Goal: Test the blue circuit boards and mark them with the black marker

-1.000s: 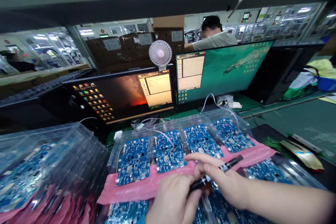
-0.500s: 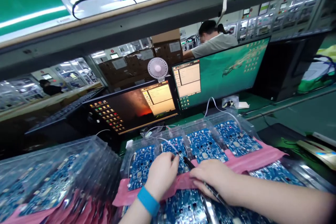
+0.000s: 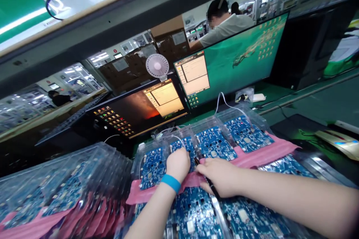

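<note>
My left hand (image 3: 178, 164), with a blue band (image 3: 171, 183) at the wrist, is curled over a blue circuit board (image 3: 183, 143) in a clear plastic tray (image 3: 206, 118). Its fingertips are hidden, and a thin white cable (image 3: 177, 137) runs towards them. My right hand (image 3: 220, 175) is closed around a slim black pen-like tool (image 3: 211, 183), whose upper end points at the left hand. Both hands are above a pink strip (image 3: 255, 155) lying across the boards. More blue boards (image 3: 215, 142) fill the tray on either side.
A stack of clear trays with boards and pink strips (image 3: 103, 209) stands at the left. Behind are two monitors (image 3: 238, 58) and a small white fan (image 3: 157, 66). A gold mouse (image 3: 338, 142) lies at the right. A person (image 3: 224, 22) sits beyond the screens.
The camera view has shifted. My left hand has turned and covers more of the board, its fingertips now hidden. My right hand still holds the black tool close to the left hand.
</note>
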The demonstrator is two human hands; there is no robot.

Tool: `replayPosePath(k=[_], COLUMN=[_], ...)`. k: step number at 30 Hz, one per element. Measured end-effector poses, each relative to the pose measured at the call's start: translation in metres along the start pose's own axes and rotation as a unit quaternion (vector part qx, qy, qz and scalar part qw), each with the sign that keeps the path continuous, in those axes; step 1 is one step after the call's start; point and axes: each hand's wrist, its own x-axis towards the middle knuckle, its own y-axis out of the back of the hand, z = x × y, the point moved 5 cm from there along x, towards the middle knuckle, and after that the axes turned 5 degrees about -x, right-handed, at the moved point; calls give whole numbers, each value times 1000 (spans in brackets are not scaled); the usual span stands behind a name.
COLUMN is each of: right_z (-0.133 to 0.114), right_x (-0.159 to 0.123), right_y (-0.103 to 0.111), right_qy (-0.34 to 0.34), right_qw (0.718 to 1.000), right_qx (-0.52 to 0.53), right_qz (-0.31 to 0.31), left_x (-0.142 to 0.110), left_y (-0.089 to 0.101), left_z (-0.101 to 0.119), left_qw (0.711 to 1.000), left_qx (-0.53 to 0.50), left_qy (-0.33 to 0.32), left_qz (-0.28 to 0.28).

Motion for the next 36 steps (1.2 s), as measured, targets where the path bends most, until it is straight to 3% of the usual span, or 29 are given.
replayPosePath(k=[4,7,11,14,16,36], right_z=[2,4,7,9,9,11], right_x=[-1,-2,-3,-4,-4,-8], right_y=[-1,-1,-2,-4,-5,-6], right_qy=[4,-1,-7,-10,-9,-6], right_qw=[1000,1000,999,999,999,999], right_qx=[0,15,35,47,52,38], right_qz=[0,-3,-6,-6,-6,-12], left_x=[1,-15,-76,-123,-140,-128], left_y=[7,20,28,18,9,-2], left_z=[4,5,6,5,7,14], left_qw=[1000,999,997,987,981,986], left_qx=[-7,-21,-77,-148,-176,-149], left_qy=[18,30,27,38,33,23], left_qz=[8,9,-3,-48,-69,-66])
